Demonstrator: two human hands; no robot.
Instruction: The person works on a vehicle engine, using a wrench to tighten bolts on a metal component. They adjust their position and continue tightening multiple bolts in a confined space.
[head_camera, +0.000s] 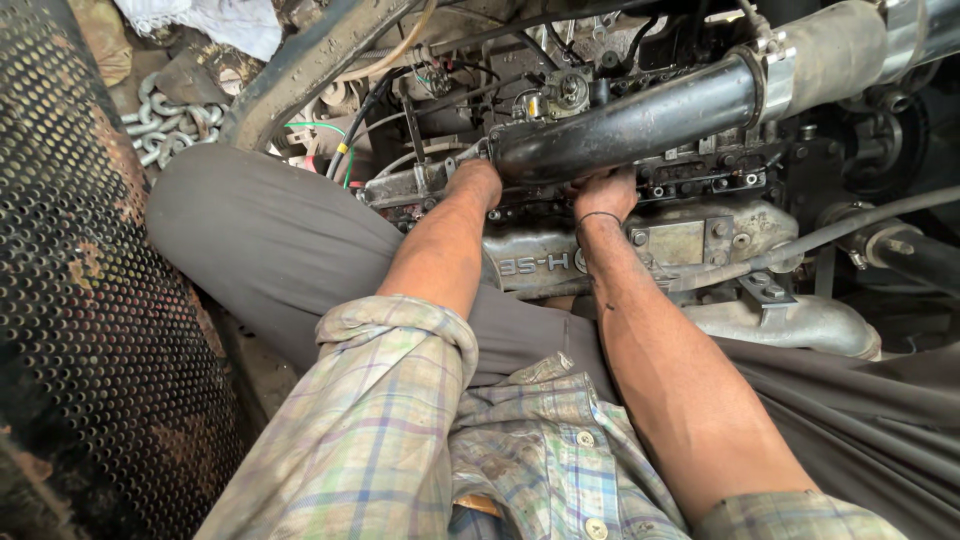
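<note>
Both my arms reach forward into an engine bay. My left hand (476, 180) goes under the near end of a thick black pipe (640, 118), and its fingers are hidden behind the pipe. My right hand (605, 192), with a dark band on the wrist, also reaches up under that pipe; its fingers are out of sight. Just below the hands lies a grey cast metal engine cover (545, 262) with raised characters. I cannot tell what either hand touches or holds.
A rusty perforated metal panel (90, 300) fills the left side. A steel chain (170, 125) lies at top left. Wires and hoses (350, 130) cross above the engine. A grey pipe (800, 322) and hoses run at right. My grey-trousered knee (260, 230) rests beside the engine.
</note>
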